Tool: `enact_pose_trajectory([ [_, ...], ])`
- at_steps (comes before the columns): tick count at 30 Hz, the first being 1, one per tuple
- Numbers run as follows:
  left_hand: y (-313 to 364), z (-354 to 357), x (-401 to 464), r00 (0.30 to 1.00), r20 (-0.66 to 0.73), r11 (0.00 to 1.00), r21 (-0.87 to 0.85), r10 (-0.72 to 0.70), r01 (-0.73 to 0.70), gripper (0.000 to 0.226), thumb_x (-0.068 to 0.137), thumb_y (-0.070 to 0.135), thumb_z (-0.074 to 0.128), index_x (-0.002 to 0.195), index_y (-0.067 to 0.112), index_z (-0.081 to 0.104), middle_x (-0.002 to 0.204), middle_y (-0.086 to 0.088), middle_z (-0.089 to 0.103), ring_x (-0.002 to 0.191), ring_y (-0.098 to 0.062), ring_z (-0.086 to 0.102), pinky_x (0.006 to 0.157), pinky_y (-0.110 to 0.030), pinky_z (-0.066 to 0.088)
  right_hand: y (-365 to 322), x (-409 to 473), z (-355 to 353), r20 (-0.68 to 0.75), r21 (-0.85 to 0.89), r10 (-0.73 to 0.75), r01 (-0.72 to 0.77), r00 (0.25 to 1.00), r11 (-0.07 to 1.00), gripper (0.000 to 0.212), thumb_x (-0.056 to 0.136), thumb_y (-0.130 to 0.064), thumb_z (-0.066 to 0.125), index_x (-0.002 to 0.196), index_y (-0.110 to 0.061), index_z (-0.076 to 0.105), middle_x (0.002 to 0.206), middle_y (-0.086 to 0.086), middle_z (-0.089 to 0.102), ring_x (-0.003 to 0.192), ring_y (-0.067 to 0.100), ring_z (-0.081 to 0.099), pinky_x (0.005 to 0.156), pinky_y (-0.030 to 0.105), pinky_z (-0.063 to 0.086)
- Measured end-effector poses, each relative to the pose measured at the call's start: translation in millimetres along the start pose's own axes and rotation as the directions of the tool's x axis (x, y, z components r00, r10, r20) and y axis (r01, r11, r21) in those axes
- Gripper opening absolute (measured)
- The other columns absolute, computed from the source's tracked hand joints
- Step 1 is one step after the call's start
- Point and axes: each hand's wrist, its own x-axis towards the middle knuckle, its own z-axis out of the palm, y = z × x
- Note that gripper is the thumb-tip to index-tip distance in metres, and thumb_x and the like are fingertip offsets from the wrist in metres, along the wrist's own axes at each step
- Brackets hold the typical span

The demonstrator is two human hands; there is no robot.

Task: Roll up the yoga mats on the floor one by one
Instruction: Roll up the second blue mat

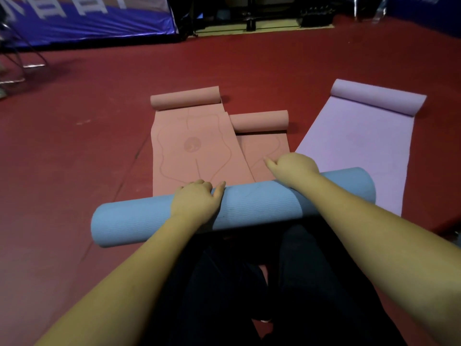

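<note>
On the red floor (74, 151), head view: a blue mat (254, 206), fully rolled into a thick cylinder, lies crosswise just in front of the person's dark-clad legs. The left hand (194, 203) rests on top of the roll, fingers (199, 184) curled over its far edge and thumb lying along the surface. The right hand (291, 168) reaches over the roll's far side with fingers bent under; whether it grips the roll or presses the mat beyond cannot be told. Beyond the roll lie three mats, each flat with only its far end curled: a left pink mat (194, 146), a second pink mat (262, 143) overlapping its right edge, and a lilac mat (361, 136) angled off to the right. The blue roll's far side rests on their near ends.

Likely hazards: if released without a fastening, the blue roll may spring loose; pushed further forward, it may drag or crease the mats beneath; the overlapped pink mats may catch one another when rolled.
</note>
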Motion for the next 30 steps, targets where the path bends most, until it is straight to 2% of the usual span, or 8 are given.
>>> enact_pose_trajectory([
  [4, 3.1, -4.4, 15.0, 0.989, 0.143, 0.997, -0.067, -0.031, 0.041, 0.061, 0.1, 0.06, 0.022, 0.082, 0.016, 0.061, 0.104, -0.012, 0.066, 0.096, -0.033, 0.059, 0.081, -0.038, 0.042, 8.0, -11.8, 5.7, -0.011, -0.014, 0.01, -0.01, 1.0, 1.0, 0.07, 0.099, -0.061, 0.021, 0.087, -0.012, 0.07, 0.085, 0.008, 0.062, 0.084, 0.029, 0.055, 0.07, 0.034, 0.039],
  [6, 1.5, -7.6, 25.2, 0.97, 0.236, 0.995, -0.075, -0.049, 0.068, 0.067, 0.1, 0.06, 0.021, 0.097, 0.012, 0.067, 0.113, -0.016, 0.066, 0.103, -0.034, 0.059, 0.087, -0.039, 0.044, 9.1, -20.0, 13.7, -0.014, -0.074, -0.035, 0.034, 0.999, 0.997, 0.069, 0.096, -0.065, 0.021, 0.099, -0.018, 0.071, 0.095, 0.008, 0.066, 0.093, 0.029, 0.059, 0.073, 0.035, 0.037],
  [10, -2.0, -9.1, 40.9, 0.937, 0.345, 0.994, -0.07, -0.057, 0.086, 0.072, 0.101, 0.058, 0.021, 0.123, 0.006, 0.065, 0.13, -0.021, 0.06, 0.118, -0.036, 0.055, 0.096, -0.039, 0.04, 8.8, -38.2, 33.6, -0.198, -0.222, -0.152, 0.106, 0.968, 0.969, 0.07, 0.089, -0.069, 0.015, 0.096, -0.021, 0.066, 0.101, 0.003, 0.068, 0.099, 0.027, 0.06, 0.083, 0.038, 0.034],
  [14, 0.5, -6.6, 49.1, 0.917, 0.394, 0.994, -0.057, -0.066, 0.096, 0.072, 0.101, 0.058, 0.021, 0.129, 0.005, 0.062, 0.136, -0.021, 0.056, 0.123, -0.035, 0.052, 0.099, -0.038, 0.038, 12.0, -43.2, 37.7, -0.239, -0.188, -0.133, 0.089, 0.962, 0.978, 0.08, 0.079, -0.071, 0.006, 0.093, -0.02, 0.066, 0.095, 0.001, 0.067, 0.095, 0.026, 0.058, 0.087, 0.038, 0.035],
  [17, 0.6, -4.7, 44.4, 0.939, 0.336, 0.994, -0.056, -0.073, 0.097, 0.069, 0.102, 0.057, 0.02, 0.121, 0.009, 0.065, 0.127, -0.018, 0.062, 0.116, -0.034, 0.055, 0.098, -0.038, 0.042, 9.5, -35.4, 34.7, -0.193, -0.2, -0.118, 0.079, 0.974, 0.977, 0.072, 0.087, -0.069, 0.016, 0.094, -0.018, 0.067, 0.097, 0.003, 0.066, 0.098, 0.026, 0.057, 0.086, 0.038, 0.036],
  [21, 2.7, 9.3, 18.2, 0.997, -0.026, 0.995, 0.061, -0.072, 0.073, 0.066, 0.097, 0.059, 0.02, 0.102, 0.014, 0.068, 0.106, -0.012, 0.064, 0.103, -0.033, 0.055, 0.088, -0.043, 0.044, 8.1, -25.8, 32.3, -0.18, -0.173, -0.119, 0.087, 0.976, 0.981, 0.059, 0.094, -0.061, 0.031, 0.09, -0.015, 0.067, 0.094, 0.007, 0.066, 0.094, 0.028, 0.057, 0.082, 0.039, 0.036],
  [25, -5.3, 18.7, -1.3, 0.999, -0.038, 0.993, 0.113, -0.028, 0.032, 0.079, 0.087, 0.069, 0.007, 0.096, 0.016, 0.065, 0.097, -0.009, 0.067, 0.093, -0.033, 0.06, 0.083, -0.043, 0.04, 3.9, -21.3, 28.2, -0.128, -0.144, -0.11, 0.091, 0.986, 0.985, 0.056, 0.094, -0.061, 0.03, 0.079, -0.017, 0.062, 0.087, 0.008, 0.066, 0.086, 0.029, 0.058, 0.079, 0.038, 0.037],
  [30, -2.7, 3.9, 7.3, 1.0, 0.022, 0.996, 0.089, -0.013, 0.011, 0.067, 0.093, 0.066, 0.014, 0.091, 0.017, 0.059, 0.1, -0.007, 0.065, 0.096, -0.029, 0.057, 0.087, -0.044, 0.04, 2.4, -18.1, 17.1, -0.037, -0.094, -0.041, 0.037, 0.998, 0.995, 0.062, 0.093, -0.061, 0.029, 0.094, -0.016, 0.07, 0.095, 0.009, 0.067, 0.084, 0.029, 0.055, 0.072, 0.034, 0.039],
])
